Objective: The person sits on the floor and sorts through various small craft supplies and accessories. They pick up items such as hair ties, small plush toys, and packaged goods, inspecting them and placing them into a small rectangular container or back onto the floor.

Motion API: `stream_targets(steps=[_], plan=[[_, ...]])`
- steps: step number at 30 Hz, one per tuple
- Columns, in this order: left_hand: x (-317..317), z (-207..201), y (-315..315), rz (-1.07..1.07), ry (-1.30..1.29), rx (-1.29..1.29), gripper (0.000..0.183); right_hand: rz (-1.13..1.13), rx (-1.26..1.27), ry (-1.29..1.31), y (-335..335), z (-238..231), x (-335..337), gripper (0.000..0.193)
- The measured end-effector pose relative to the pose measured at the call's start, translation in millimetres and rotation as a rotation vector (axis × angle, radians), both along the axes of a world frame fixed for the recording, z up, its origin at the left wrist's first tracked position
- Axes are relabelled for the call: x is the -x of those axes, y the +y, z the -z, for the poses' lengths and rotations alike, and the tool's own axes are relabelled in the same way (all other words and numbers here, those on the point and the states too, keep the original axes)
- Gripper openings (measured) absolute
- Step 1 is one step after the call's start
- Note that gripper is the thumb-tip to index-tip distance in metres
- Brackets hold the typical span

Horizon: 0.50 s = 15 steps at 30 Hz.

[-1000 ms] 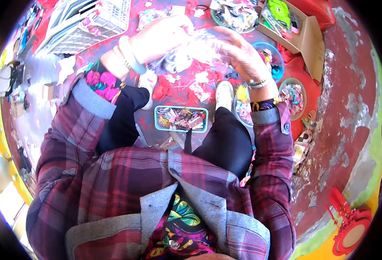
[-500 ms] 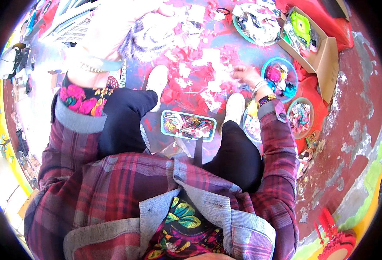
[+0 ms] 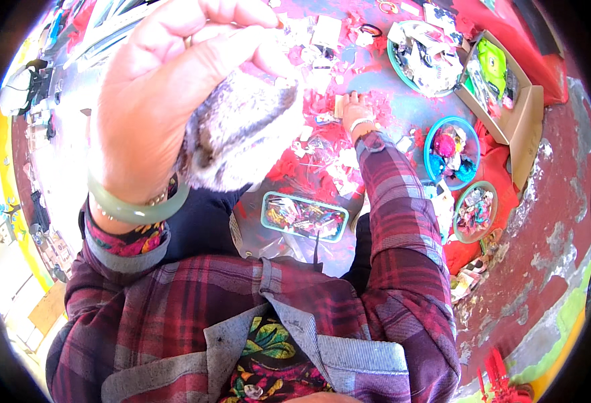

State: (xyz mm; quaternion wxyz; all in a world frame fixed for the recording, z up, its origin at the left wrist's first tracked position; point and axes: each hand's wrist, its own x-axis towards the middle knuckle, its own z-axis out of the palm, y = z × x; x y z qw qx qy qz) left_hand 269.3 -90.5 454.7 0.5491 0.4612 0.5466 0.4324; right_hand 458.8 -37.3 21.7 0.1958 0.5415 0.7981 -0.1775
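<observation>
Watching from far away through the head camera, I see the left hand point(image 3: 151, 101) raised close to the lens. Its fingers are curled and the thumb is pressed toward them — pinching a grey furry piece point(image 3: 241, 131), which is in the air below the thumb. A pale green bangle point(image 3: 134, 210) sits around the left wrist. The right hand point(image 3: 357, 114) is low, at the floor point(image 3: 390, 93), near the red scraps point(image 3: 285, 168). A small tan piece point(image 3: 339, 106) is just beside its fingers, but I cannot tell if they pinch it or only touch it (this hand looks small and pale in my view). Nearer to the body is a rectangular tray point(image 3: 343, 226) with teal rim, filled with small mixed things point(image 3: 305, 216). Right of the plaid sleeve point(image 3: 403, 195), I find a blue round basket point(image 3: 427, 154) with fluffy things point(image 3: 446, 144) inside. Farther up is an open cardboard box point(image 3: 525, 127) — it holds a bright green package point(image 3: 492, 64).
</observation>
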Motion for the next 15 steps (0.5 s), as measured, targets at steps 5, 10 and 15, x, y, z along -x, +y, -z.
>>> stream_targets(steps=[5,10,15], plan=[[-16.2,5.6,-8.9,-0.239,0.034,-0.145,0.020,-0.164,-0.048,0.017,-38.8,12.5,-20.7,0.046],[9.8,0.6,-8.5,-0.125,0.015,0.003,0.021,-0.189,-0.007,0.094,-29.9,5.7,-49.0,0.046],[7.4,-10.7,-15.6,-0.079,0.017,0.095,0.023,0.615,0.289,1.073,-12.9,21.3,-81.1,0.024]])
